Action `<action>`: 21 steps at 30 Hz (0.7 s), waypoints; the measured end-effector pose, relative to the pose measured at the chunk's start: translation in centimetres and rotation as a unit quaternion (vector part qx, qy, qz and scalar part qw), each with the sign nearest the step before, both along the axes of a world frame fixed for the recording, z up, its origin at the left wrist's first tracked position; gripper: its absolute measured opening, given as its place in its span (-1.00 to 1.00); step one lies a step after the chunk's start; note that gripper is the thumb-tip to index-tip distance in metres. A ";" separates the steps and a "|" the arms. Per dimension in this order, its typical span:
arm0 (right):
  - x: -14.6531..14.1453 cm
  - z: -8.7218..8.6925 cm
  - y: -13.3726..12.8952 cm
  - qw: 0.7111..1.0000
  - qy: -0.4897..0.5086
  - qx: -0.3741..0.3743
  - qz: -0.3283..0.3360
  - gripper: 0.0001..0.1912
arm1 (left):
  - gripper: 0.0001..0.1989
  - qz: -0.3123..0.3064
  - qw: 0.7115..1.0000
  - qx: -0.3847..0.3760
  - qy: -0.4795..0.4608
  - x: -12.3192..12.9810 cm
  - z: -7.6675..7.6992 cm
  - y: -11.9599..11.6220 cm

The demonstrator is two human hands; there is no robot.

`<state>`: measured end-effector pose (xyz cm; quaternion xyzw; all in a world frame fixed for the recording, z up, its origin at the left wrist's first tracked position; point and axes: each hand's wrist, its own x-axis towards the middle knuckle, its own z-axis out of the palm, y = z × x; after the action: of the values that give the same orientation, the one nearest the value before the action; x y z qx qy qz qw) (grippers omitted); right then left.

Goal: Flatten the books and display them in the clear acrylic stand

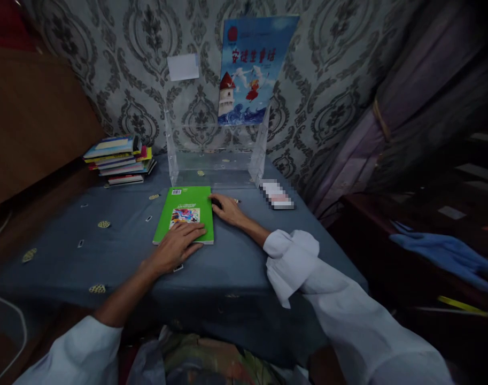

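Observation:
A green book (183, 199) with a barcode and a colourful picture on its cover lies flat on the cloth-covered table; the lettering appears upside down. My left hand (179, 243) rests palm down across the lower part of the book, fingers stretched out and partly covering the picture. At the book's upper right edge is my right hand (227, 208), its fingers bent and the fingertips closed on that edge. Just behind the book stands a clear plastic rack (211, 160), with a blue picture book (247, 75) upright above its right part.
A stack of books (121, 160) sits at the table's back left. To the right of the rack lies a blurred-out object (276, 193). A white card (183, 67) shows against the patterned wall. A tied curtain (359, 128) hangs at the right, above a blue cloth (444, 251).

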<state>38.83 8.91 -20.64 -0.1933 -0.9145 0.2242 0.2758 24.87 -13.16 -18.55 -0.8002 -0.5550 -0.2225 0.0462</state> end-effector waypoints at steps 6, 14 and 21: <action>-0.1 -0.4 0.2 1.000 0.005 0.009 0.012 -0.60 | -0.57 0.027 0.999 0.018 -0.006 -0.3 -0.8 0.1; 0.1 -0.4 -0.1 1.000 0.008 0.013 0.025 -0.61 | -0.58 0.034 0.999 0.013 -0.005 -0.4 -0.9 0.0; 0.1 -0.1 -0.3 1.000 0.007 0.021 0.021 -0.61 | -0.57 0.043 0.999 0.023 0.013 0.0 -0.5 -0.1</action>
<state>38.97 8.59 -20.74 -0.1672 -0.9210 0.2116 0.2811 24.83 -13.23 -19.04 -0.7774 -0.5827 -0.2223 0.0811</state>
